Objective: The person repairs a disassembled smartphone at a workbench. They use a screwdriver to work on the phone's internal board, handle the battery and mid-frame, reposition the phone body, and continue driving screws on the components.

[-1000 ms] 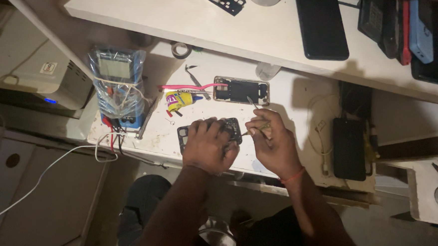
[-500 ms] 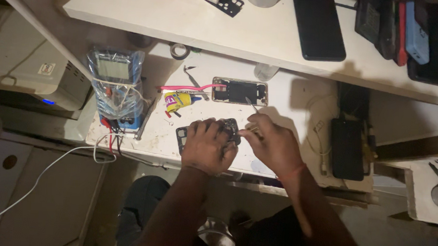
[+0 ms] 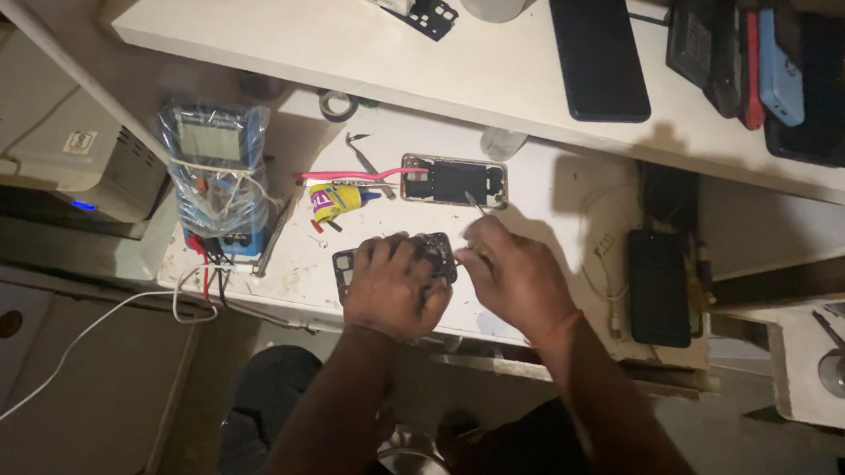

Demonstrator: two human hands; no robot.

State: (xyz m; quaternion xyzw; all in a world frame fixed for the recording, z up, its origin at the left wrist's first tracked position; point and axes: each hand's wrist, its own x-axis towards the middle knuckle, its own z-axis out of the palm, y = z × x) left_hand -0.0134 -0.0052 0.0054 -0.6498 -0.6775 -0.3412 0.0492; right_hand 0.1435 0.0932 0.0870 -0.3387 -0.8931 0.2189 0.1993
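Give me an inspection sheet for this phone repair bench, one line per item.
Surface: white worktable, scuffed.
Job's things: dark phone frame under left hand; thin metal tool in right hand.
Clutter: opened phone, yellow glue tube, tweezers, tape roll, bagged multimeter.
Grippers: both hands on the work.
Cables: white cable hanging left; pink strip.
Surroundings: upper shelf with phones.
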